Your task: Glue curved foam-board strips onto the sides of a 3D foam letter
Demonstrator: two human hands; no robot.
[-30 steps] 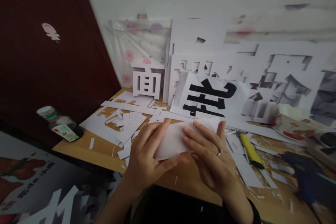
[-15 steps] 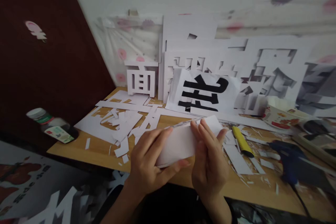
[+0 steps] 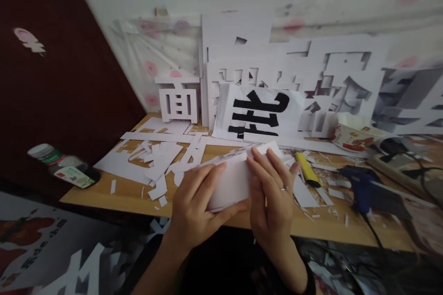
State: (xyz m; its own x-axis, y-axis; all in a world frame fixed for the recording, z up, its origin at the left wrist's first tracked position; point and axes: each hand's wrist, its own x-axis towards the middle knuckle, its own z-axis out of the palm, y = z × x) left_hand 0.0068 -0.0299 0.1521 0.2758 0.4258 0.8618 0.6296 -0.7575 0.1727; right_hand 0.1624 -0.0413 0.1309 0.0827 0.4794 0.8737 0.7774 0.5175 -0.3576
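Note:
A white foam-board piece (image 3: pixel 231 180) is held above the front edge of the wooden table. My left hand (image 3: pixel 196 205) grips its left side, thumb along the lower edge and fingers on top. Against its right part lies my right hand (image 3: pixel 273 193), fingers together over the surface, with a ring on one finger. The underside of the piece is hidden. Behind it, a sheet with a black printed character (image 3: pixel 259 113) leans against cut-out white boards (image 3: pixel 238 32).
White offcuts (image 3: pixel 162 161) litter the table (image 3: pixel 117 203). A dark bottle (image 3: pixel 65 166) stands at the left corner, and a white 3D character (image 3: pixel 178 101) behind. To the right are a yellow cutter (image 3: pixel 307 170), a blue glue gun (image 3: pixel 362 189) and a paper bowl (image 3: pixel 356 133).
The whole view has shifted, so the background sits further left and slightly higher. My right hand's fingers have spread more over the white piece, and its ring now shows.

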